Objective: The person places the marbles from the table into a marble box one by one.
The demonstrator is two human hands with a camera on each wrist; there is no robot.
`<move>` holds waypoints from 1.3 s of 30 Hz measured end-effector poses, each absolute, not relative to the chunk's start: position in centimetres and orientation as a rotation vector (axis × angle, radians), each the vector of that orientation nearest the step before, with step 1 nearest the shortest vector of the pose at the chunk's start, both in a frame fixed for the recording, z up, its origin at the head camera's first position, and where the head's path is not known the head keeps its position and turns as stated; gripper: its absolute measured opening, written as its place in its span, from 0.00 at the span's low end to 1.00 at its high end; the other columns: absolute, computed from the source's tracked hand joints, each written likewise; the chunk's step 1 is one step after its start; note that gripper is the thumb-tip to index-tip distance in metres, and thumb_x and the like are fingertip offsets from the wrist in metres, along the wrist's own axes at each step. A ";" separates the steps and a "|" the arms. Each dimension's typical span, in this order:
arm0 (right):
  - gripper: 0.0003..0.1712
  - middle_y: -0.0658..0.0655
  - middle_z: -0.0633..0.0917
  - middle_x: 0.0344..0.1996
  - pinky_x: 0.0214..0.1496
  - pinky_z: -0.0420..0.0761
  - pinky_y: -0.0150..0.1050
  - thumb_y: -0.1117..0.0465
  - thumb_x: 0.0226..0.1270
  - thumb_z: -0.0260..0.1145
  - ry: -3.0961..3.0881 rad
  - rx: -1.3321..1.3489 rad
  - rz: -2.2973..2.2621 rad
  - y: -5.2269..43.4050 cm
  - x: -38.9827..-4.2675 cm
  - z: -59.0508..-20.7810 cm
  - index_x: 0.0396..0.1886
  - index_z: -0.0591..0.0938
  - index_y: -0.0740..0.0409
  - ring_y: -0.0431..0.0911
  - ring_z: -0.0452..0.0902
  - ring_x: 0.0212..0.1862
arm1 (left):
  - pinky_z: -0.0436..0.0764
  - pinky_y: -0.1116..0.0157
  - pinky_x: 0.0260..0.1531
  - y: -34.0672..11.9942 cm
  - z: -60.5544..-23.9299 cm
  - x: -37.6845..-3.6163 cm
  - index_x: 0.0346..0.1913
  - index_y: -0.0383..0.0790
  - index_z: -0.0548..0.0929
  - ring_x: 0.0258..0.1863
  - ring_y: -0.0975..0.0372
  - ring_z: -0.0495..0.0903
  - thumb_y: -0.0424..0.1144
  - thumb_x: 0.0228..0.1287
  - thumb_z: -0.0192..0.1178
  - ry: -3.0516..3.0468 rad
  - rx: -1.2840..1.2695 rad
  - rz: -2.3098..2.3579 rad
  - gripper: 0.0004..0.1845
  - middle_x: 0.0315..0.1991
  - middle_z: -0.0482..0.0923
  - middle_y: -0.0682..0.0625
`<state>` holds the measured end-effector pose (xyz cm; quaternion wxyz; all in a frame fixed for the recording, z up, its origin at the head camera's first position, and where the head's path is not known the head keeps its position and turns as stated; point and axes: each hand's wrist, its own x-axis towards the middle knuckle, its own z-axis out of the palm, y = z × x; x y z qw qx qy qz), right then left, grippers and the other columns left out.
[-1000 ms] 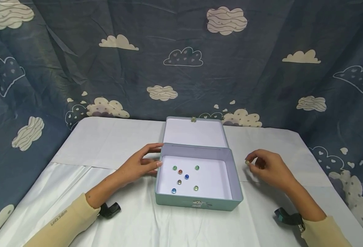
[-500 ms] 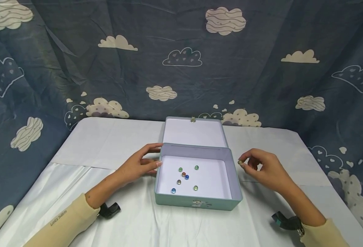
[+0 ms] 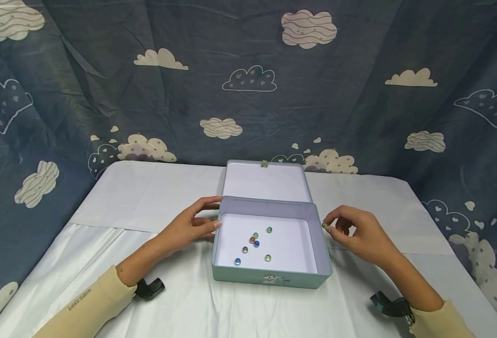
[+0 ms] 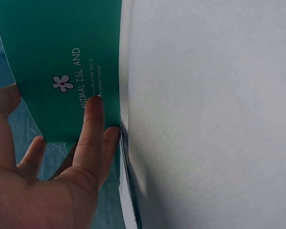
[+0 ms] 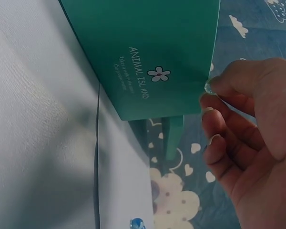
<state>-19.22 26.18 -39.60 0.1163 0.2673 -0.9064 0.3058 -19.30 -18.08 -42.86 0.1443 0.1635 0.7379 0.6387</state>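
A pale green tin box lies on the white cloth, its lid folded back behind it. Several glass marbles rest inside: the clear green marble, red-brown marble and dark blue marble sit close together, the others scattered. My left hand touches the box's left side and back corner with spread fingers; the left wrist view shows its fingers along the lettered wall. Just outside the right wall, my right hand pinches a greenish marble between thumb and forefinger, near the rim.
Another blue marble lies on the cloth at the bottom of the right wrist view. A dark cloud-patterned curtain hangs behind the white-covered table.
My right hand has moved left to the box's right rim, still pinching its marble. Inside, the green and red-brown marbles have rolled rightward and nearer to the dark blue one. My left hand stays put.
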 end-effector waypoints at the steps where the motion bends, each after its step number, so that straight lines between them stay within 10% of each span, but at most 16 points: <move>1: 0.17 0.44 0.78 0.27 0.26 0.76 0.30 0.69 0.59 0.74 -2.648 0.789 0.898 26.1 -19.2 -39.6 0.41 0.84 0.42 0.39 0.73 0.29 | 0.86 0.56 0.48 -18.1 -42.9 -19.3 0.73 0.64 0.65 0.56 0.47 0.80 0.44 0.66 0.68 2.126 0.471 1.842 0.35 0.70 0.64 0.50; 39: 0.21 0.40 0.81 0.34 0.27 0.78 0.30 0.73 0.56 0.75 -2.618 0.837 0.964 25.8 -19.1 -39.4 0.42 0.85 0.44 0.39 0.75 0.30 | 0.86 0.56 0.48 -18.1 -42.8 -19.3 0.75 0.58 0.63 0.58 0.45 0.79 0.45 0.67 0.67 2.126 0.502 1.843 0.37 0.72 0.62 0.45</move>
